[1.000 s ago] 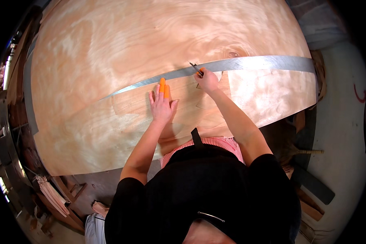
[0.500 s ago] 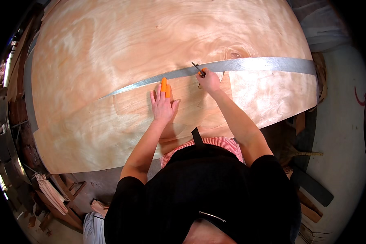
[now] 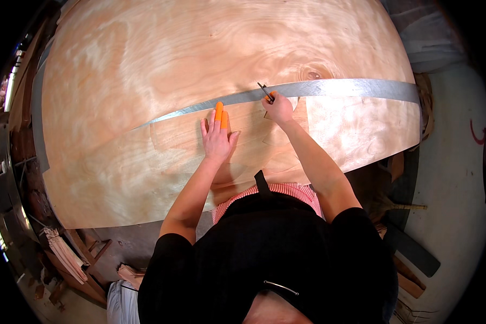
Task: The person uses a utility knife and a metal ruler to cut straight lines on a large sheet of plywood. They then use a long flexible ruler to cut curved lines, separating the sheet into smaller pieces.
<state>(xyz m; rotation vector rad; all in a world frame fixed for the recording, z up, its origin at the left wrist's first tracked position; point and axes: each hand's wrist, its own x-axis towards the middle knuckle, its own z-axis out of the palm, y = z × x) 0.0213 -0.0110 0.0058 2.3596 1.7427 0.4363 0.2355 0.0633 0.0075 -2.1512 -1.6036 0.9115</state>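
Thin, pale wood sheets cover the work surface: a large far sheet [image 3: 189,59] and a nearer sheet [image 3: 356,124]. Between them shows a shiny grey band [image 3: 356,86], tapering to a point at the left. My left hand [image 3: 217,141] lies flat on the near wood, fingers spread, with orange covers on two fingers whose tips reach the band's near edge. Farther right, my right hand [image 3: 279,108] is closed around a slim black tool [image 3: 263,90], its end pointing up and left over the band. The fingers hide its lower part, so its exact kind is unclear.
A grey surface edge [image 3: 39,124] shows at the far left. Wooden strips [image 3: 65,256] and boards lie low on the left. Down on the right are a broom [image 3: 386,206] and a dark flat board [image 3: 416,251]. Translucent sheeting [image 3: 429,38] hangs at the far right corner.
The view has shifted slightly. Both hands keep nearly the same places, and the black tool in my right hand is tilted a little more upright.
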